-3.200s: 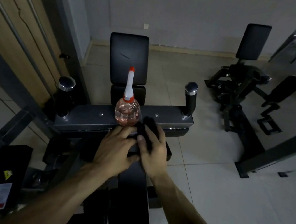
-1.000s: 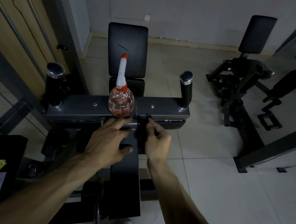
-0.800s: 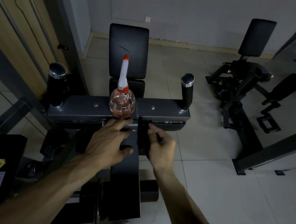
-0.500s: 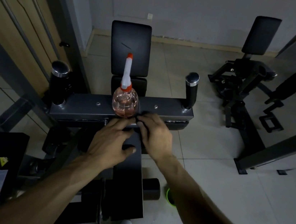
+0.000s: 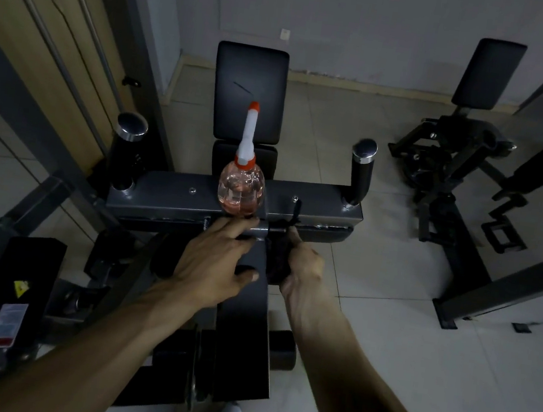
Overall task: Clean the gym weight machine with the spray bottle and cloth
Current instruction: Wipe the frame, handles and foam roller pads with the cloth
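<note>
Black cloth [image 5: 275, 260] grasped in right grip [image 5: 302, 261], against weight machine crossbar [image 5: 318, 207] front edge. Left grip [image 5: 218, 261] released, fingers flat on same edge. Pink spray bottle [image 5: 241, 189] upright on crossbar.

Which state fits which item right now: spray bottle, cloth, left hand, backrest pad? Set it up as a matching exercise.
1 spray bottle
2 cloth
3 left hand
4 backrest pad

A gripped by the right hand
B black, beyond the crossbar
C upright on the crossbar
D fingers straight, tips near the bottle's base

Pairs: 1-C, 2-A, 3-D, 4-B
</note>
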`<act>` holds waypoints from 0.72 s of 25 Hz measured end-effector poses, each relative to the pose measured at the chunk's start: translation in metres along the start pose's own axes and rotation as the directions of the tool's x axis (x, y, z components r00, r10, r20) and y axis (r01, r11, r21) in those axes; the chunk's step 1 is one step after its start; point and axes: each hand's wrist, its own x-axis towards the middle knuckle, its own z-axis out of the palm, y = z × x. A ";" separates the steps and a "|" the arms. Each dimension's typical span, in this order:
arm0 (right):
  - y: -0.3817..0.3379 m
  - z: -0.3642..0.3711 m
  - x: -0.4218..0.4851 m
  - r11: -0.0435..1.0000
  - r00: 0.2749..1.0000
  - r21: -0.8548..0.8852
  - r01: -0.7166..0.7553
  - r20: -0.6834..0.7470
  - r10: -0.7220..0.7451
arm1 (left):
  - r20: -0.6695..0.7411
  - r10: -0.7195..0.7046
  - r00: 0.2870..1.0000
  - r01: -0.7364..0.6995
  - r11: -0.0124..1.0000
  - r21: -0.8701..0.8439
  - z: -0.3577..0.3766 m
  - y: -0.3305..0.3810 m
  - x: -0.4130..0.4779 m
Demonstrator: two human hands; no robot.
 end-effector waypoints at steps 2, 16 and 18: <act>0.003 -0.010 -0.013 0.994 0.994 -0.032 0.109 -0.005 -0.109 | -0.013 0.008 1.000 -0.008 1.000 -0.004 0.000 0.000 0.001; 0.024 -0.078 0.005 0.101 0.666 -0.784 0.612 0.443 -0.600 | 0.043 -0.057 0.997 0.062 0.988 -0.143 -0.006 0.003 -0.005; 0.008 -0.068 -0.017 0.558 0.790 -0.577 0.596 0.296 -0.537 | 0.069 -0.054 0.996 0.070 0.961 -0.266 -0.016 0.014 -0.012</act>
